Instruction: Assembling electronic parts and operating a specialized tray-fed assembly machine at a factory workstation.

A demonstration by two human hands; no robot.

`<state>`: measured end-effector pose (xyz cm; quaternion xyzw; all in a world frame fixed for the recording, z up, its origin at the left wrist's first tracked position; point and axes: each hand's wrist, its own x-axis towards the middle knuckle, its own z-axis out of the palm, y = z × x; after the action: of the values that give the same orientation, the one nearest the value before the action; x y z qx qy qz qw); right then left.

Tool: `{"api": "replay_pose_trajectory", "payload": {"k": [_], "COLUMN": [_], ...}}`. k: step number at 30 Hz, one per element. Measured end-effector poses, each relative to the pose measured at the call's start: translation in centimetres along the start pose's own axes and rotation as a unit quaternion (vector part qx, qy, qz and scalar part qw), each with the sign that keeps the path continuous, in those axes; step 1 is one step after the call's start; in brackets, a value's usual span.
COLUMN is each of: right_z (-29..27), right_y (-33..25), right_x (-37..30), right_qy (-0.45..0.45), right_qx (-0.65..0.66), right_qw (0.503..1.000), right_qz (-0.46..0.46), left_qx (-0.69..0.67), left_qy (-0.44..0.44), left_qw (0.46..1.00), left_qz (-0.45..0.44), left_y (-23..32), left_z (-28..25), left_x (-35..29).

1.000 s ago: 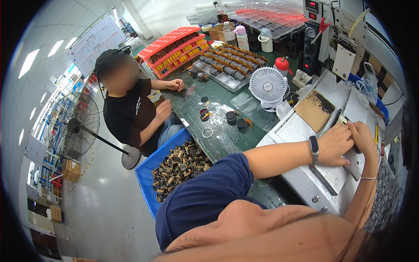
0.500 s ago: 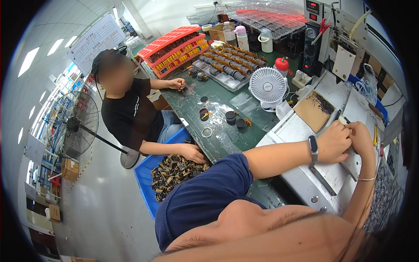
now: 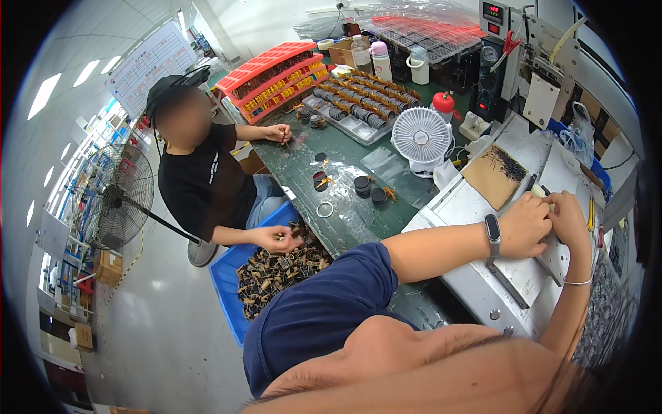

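Observation:
My left hand [image 3: 523,226], with a grey band on its wrist, is closed over the metal bed [image 3: 441,219] of a bench machine. Against it, fingertips close together, is my right hand [image 3: 569,219], also closed. A small pale and dark piece [image 3: 540,189] shows at the fingertips of both hands; most of it is hidden. Just beyond them lies a brown board [image 3: 494,181] with many thin black wire-like pieces on it.
A co-worker's hand [image 3: 276,239] is above a blue bin [image 3: 231,303] of small parts. On the green bench [image 3: 345,234] stand a white fan [image 3: 422,136], black discs [image 3: 363,185], a tray of coiled parts [image 3: 358,134] and red racks [image 3: 272,62]. The machine's upright [image 3: 545,100] rises ahead.
The co-worker's hand near the bin has lifted out of the parts and moved left. Both my hands stay nearly in place, still together.

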<state>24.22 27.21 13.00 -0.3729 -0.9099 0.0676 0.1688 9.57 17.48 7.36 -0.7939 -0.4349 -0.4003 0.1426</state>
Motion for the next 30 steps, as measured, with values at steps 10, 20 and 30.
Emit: {"api": "replay_pose_trajectory", "payload": {"k": [10,20,30], "right_z": [-0.7,-0.4,-0.3], "right_y": [-0.1,0.2,0.2], "right_x": [-0.1,0.1,0.0], "right_qy": [-0.049,-0.036,-0.033], "right_qx": [0.004,-0.008,-0.015], "right_qw": [0.999,0.999,0.999], "right_qz": [-0.020,-0.035,-0.039], "left_qx": [-0.020,-0.035,-0.024], "left_qy": [-0.026,0.002,0.015], "left_qw": [0.999,0.999,1.000], "left_qz": [-0.018,-0.021,-0.011], "left_y": [-0.1,0.0,0.2], "left_z": [0.2,0.1,-0.4], "left_x": [-0.1,-0.1,0.1]}}
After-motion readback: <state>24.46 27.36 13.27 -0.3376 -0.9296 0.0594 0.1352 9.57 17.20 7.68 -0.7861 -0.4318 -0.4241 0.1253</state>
